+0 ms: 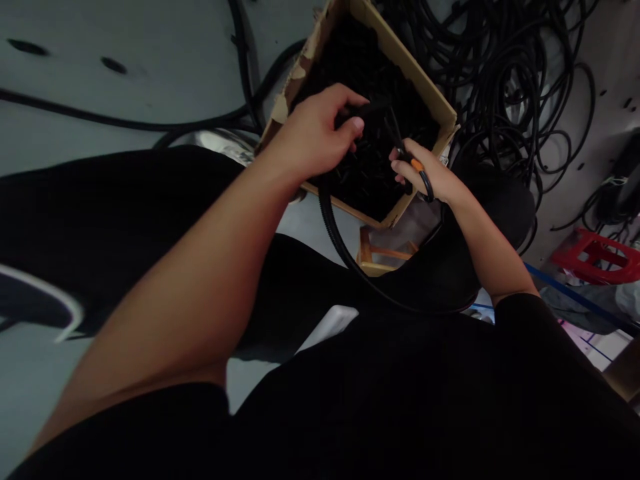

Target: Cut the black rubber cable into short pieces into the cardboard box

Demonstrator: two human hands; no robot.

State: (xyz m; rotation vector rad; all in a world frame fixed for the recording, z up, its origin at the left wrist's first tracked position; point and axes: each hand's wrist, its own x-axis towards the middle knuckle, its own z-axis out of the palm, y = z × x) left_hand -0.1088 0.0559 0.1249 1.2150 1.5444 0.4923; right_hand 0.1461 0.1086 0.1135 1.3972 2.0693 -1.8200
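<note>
My left hand (327, 130) is closed on a black piece (367, 115) over an open cardboard box (425, 83). Its exact shape is lost against dark contents. In my right hand (417, 163) is a pair of scissors (417, 165) with black and orange handles, its blades pointing up toward the black piece. Whether the blades touch it I cannot tell. Many small black pieces (360, 167) fill the box. A black ribbed tube (333, 223) hangs below my left hand and curves across my lap; its upper end is hidden.
Tangled black cables (515, 87) lie right of the box. A thick black cable (125, 122) crosses the floor at left. Beneath the box is a wooden stool (375, 257). A red plastic stool (595, 257) stands far right. My black-clothed legs flank the box.
</note>
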